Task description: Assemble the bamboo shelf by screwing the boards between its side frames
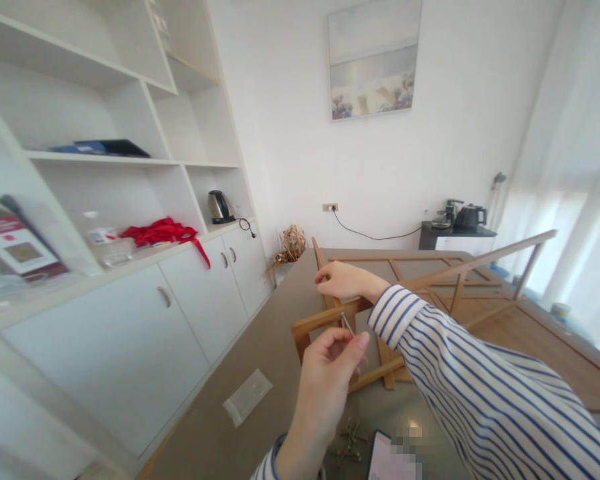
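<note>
- The left hand (325,380), low in the centre of the frame, has its grip pinching a slim metal rod (347,324) between thumb and fingers; the rod stands tilted by the near rail, and so fine a hold probably gives control over its angle;
- The right hand (353,280), just above it, lies over the wooden frame (307,327) with fingers curled down, seemingly to steady it; whether that grip closes on the wood or merely rests there, I cannot tell;
- The wooden frame spans centre to right on the bench (275,340), with a long rail rising to the right; the flat surface likely bears its weight;
- Screws (351,443) lie loose in a small heap at bottom centre, beside a phone (386,457); this keeps them near the left hand;
- A clear plastic bag (247,397) lies flat left of the hands; no contents can be made out;
- The shelving (175,163) at upper left holds dark folders (113,148), a red cloth (163,232) and, farther right, a kettle (219,207), its inside hidden; a white pot (283,272) left of centre holds dried stems (293,245).
</note>
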Demonstrator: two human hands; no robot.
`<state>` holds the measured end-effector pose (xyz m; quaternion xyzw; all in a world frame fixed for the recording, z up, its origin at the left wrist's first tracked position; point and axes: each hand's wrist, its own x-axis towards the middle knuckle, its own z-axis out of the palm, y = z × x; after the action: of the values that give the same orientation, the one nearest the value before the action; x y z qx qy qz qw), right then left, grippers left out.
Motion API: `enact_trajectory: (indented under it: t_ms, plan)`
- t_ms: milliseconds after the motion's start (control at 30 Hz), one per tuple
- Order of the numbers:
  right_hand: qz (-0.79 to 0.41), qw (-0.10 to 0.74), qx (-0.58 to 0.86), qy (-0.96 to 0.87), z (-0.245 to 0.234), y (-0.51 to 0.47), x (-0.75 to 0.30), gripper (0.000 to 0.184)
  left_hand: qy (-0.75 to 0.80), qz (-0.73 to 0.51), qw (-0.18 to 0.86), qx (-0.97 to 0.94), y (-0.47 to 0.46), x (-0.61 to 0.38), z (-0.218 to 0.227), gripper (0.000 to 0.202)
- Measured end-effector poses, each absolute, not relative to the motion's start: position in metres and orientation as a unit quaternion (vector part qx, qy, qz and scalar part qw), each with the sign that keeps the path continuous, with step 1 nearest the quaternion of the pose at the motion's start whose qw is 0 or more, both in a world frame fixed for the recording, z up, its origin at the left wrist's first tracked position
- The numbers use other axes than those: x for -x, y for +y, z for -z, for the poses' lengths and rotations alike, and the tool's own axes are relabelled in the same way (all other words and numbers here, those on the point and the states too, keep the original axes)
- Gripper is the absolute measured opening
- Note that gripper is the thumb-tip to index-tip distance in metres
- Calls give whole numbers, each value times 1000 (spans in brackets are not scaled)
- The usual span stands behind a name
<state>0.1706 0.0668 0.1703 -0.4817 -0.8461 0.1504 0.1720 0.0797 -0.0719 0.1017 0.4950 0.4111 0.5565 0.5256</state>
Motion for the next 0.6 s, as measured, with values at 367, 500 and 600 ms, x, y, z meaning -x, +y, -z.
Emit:
enact_trajectory:
  t_ms: [367,500,600]
  plan:
    - [-150,178,481,-845,-170,67,-170,35,541,-437,80,-714,-87,-60,-124,19]
    - [-148,181,479,-846,-170,65,-171,36,519,-467,-11,-716,-90,-65,-118,19]
    - [-148,182,480,-845,-171,64,-171,36,534,-514,71,-668,-88,-69,-111,22]
